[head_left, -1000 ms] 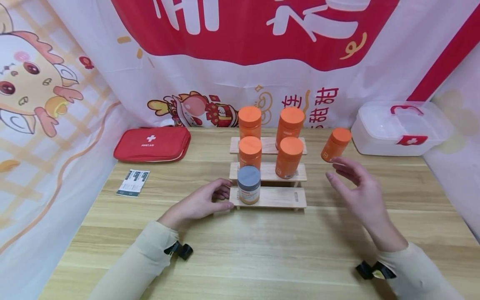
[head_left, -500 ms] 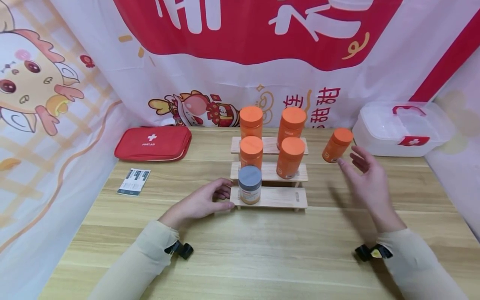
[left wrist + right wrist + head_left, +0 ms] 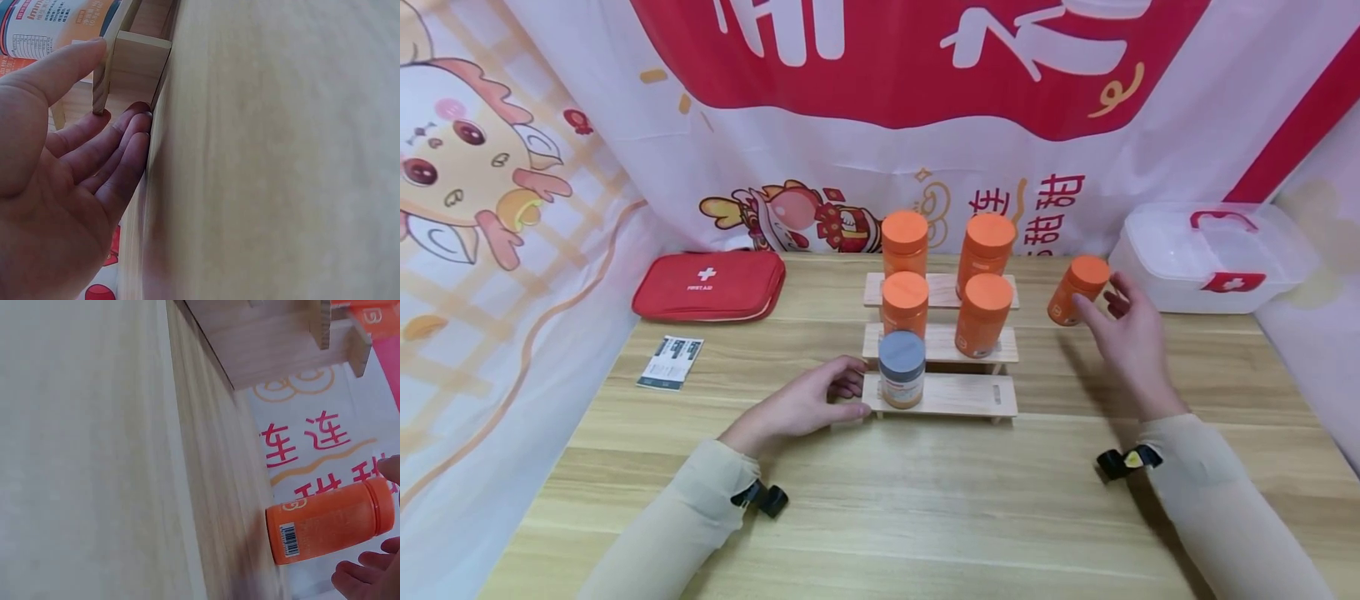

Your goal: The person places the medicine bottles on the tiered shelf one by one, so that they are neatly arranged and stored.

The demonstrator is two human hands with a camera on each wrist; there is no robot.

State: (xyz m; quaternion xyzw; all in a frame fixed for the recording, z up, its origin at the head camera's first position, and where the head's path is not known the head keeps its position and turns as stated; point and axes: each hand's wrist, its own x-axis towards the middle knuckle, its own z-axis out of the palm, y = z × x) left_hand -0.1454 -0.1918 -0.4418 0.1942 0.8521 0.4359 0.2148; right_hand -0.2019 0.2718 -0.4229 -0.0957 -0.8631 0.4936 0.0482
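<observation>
My left hand (image 3: pixel 808 398) is at the left end of a three-step wooden display stand (image 3: pixel 958 393). Its thumb and index finger pinch the end of the lowest step board (image 3: pixel 103 87); the other fingers curl below, near the tabletop. On that step stands a grey-lidded jar (image 3: pixel 902 371). An upright orange bottle (image 3: pixel 1067 302) stands on the table right of the stand. My right hand (image 3: pixel 1131 346) is around it, thumb in front and fingers on the right. In the right wrist view a gap shows between the fingers (image 3: pixel 359 572) and the bottle.
Orange bottles, including a front right one (image 3: pixel 983 317), stand in pairs on the upper two steps. A red first-aid pouch (image 3: pixel 707 287) and a printed card (image 3: pixel 672 362) lie left. A clear-lidded white box (image 3: pixel 1195 283) stands at the back right, close to my right hand.
My right hand has moved forward, swinging out to the right and then in around the lone orange bottle. The left hand keeps its place on the stand. The bottles have not moved.
</observation>
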